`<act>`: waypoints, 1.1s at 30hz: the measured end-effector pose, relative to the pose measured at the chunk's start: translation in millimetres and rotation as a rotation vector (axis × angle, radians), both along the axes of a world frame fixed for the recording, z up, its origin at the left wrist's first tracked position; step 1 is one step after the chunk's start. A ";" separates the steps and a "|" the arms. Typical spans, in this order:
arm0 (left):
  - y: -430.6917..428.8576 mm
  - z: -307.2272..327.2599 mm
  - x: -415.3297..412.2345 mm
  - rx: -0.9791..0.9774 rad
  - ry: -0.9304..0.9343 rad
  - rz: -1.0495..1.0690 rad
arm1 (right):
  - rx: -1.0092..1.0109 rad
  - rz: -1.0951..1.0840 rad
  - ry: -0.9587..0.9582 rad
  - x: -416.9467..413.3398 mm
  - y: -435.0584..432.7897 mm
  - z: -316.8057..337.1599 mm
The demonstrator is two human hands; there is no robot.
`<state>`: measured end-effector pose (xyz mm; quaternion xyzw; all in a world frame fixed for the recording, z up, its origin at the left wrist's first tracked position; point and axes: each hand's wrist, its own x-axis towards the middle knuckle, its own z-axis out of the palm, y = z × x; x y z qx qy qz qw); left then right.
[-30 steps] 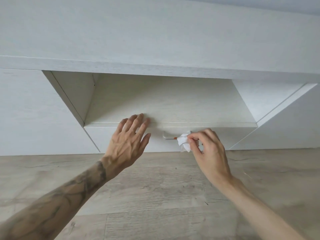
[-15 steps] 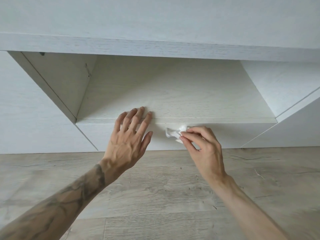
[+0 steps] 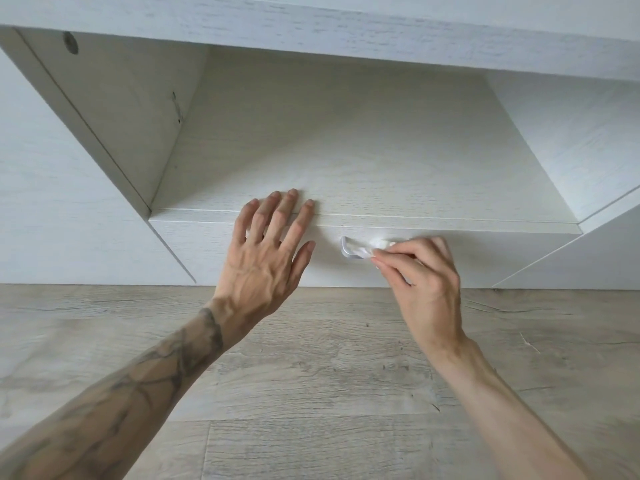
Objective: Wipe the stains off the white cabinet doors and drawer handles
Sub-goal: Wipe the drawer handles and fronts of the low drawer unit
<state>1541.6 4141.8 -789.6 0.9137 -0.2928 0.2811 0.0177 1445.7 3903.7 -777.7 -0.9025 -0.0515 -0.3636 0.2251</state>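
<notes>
At the far left, the side panel (image 3: 114, 109) of the white cabinet (image 3: 311, 26) slants inward. It is matte with a faint wood grain, and a small round hole (image 3: 70, 42) sits near its top corner. The panel walls off a boxy open compartment (image 3: 346, 143) floored with the same pale grained board. Below that runs the flat drawer front (image 3: 194, 251). My left hand (image 3: 263, 268) lies flat against it, its fingers (image 3: 277, 220) straight, spread and holding nothing, their tips reaching over the top edge onto the compartment floor. My forearm (image 3: 138, 393) carries dark tattoo lines. Just right of that hand is the drawer handle (image 3: 347, 252), a smooth white bar with a rounded corner, standing out from the drawer front. A crumpled white tissue (image 3: 381, 244) is pressed against its bar. My right hand (image 3: 427, 285) pinches the tissue between thumb and curled fingers, covering the handle's right end. Beneath both arms lies the floor (image 3: 329, 375), made of grey-brown planks with rough grain.
</notes>
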 end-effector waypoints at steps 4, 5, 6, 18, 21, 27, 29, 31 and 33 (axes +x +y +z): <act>-1.7 -3.5 2.1 -0.007 -0.025 0.006 | -0.019 0.134 0.022 9.3 6.7 0.3; -2.5 -4.5 2.5 -0.014 -0.026 0.009 | -0.022 0.137 0.032 6.6 -0.2 0.9; -3.7 -5.5 2.7 -0.021 -0.029 0.015 | -0.020 0.131 0.049 2.2 -7.0 2.3; -8.3 -7.1 1.3 -0.047 -0.054 0.036 | -0.044 0.218 0.115 9.0 7.1 11.7; -6.7 -5.8 1.2 -0.050 -0.059 0.028 | -0.066 0.230 0.100 10.4 3.8 7.7; -7.4 -5.6 0.7 -0.040 -0.027 0.038 | -0.044 0.093 0.066 2.8 -6.3 4.0; -8.2 -6.0 0.7 -0.044 -0.044 0.035 | -0.054 0.164 0.068 13.4 12.9 3.0; -7.4 -6.4 0.3 -0.046 -0.052 0.032 | -0.058 0.185 0.059 15.2 16.5 0.2; -6.5 -6.2 0.3 -0.047 -0.044 0.027 | -0.050 0.139 0.045 7.7 2.7 -1.6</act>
